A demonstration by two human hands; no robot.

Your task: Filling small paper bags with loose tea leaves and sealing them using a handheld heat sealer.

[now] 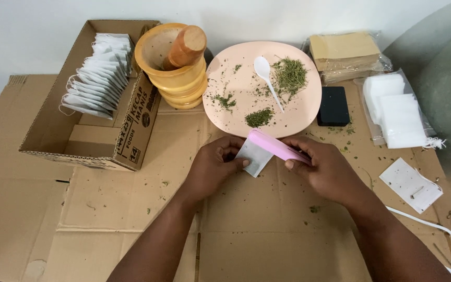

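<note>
You have a small white filter-paper sachet, flat and tilted, pinched at its lower left edge by your left hand. Over its upper right edge lies a pink handheld sealer, long and slim, slanting down to the right, gripped in your right hand.

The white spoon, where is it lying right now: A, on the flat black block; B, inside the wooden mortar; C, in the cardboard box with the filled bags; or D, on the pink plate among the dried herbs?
D: the white spoon lies on the pink plate, its bowl toward the far rim, with the biggest pile of dried herbs just beside it.
</note>
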